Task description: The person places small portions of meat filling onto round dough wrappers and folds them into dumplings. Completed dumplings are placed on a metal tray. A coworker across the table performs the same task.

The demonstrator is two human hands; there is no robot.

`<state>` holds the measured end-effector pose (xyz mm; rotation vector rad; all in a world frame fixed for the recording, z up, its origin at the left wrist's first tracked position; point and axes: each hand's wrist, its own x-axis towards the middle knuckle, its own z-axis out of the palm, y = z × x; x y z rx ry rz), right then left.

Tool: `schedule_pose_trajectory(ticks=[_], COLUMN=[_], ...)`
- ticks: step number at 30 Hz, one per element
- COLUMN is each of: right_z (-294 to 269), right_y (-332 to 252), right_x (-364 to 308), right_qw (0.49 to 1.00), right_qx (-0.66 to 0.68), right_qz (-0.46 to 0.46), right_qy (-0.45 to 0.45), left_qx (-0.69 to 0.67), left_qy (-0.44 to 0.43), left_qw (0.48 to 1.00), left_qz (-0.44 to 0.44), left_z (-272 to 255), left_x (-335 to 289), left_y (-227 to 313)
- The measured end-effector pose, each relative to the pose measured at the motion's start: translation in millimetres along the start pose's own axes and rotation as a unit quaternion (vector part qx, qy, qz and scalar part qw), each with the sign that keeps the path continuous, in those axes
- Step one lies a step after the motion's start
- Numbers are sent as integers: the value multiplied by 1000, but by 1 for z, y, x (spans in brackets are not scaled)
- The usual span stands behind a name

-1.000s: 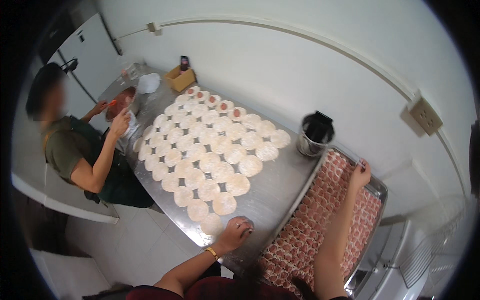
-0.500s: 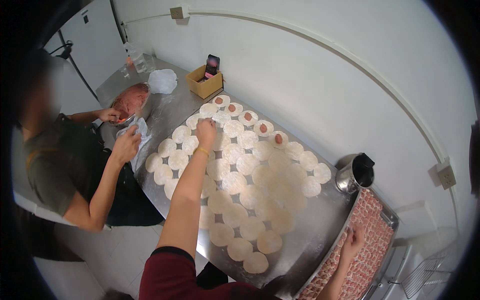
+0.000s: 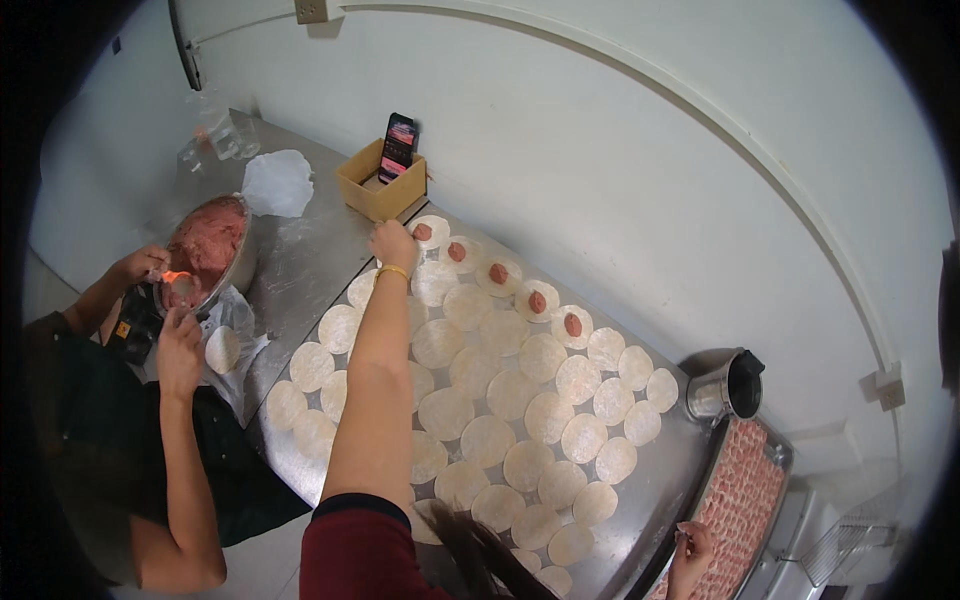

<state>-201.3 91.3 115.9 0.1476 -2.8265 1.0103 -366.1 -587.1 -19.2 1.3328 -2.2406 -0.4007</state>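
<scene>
Round pale dough wrappers (image 3: pixel 487 441) cover much of the steel table in close rows. Several along the far edge carry a dab of pink minced meat (image 3: pixel 498 273). Reaching to the far left corner, my left hand (image 3: pixel 393 245) is closed and down over the wrappers, beside the first dab of meat. Its fingertips are hidden, so what they hold does not show. My right hand (image 3: pixel 692 552) hovers by the near edge of a long metal tray (image 3: pixel 775 478) packed with rows of pink meat pieces. The fingers curl together, with something small and reddish at their tips.
At left a co-worker's hands (image 3: pixel 178 345) work with an orange-handled scoop (image 3: pixel 178 280) by a bowl of minced meat (image 3: pixel 212 240). A cardboard box (image 3: pixel 380 195) with a phone (image 3: pixel 398 148) stands against the wall. A steel pot (image 3: pixel 708 395) sits at the table's right end.
My left hand has moved farther out, to the far left corner of the wrappers. My right hand has drawn nearer to me, its fingers more curled. The co-worker's hands came together by the bowl.
</scene>
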Motion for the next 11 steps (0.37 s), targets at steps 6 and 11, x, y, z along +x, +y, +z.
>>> schedule_pose_trajectory(ticks=[6, 11], right_z=[5, 4], right_y=[-4, 2], right_x=[-5, -8], right_qw=[1000, 999], right_qx=[6, 25], right_qz=[22, 22], right_qy=[6, 10], left_qx=[-139, -390], left_qy=[-109, -133], left_qw=[983, 902], left_qz=[-54, -127], left_z=[10, 36], left_x=[29, 48], left_y=[-12, -24])
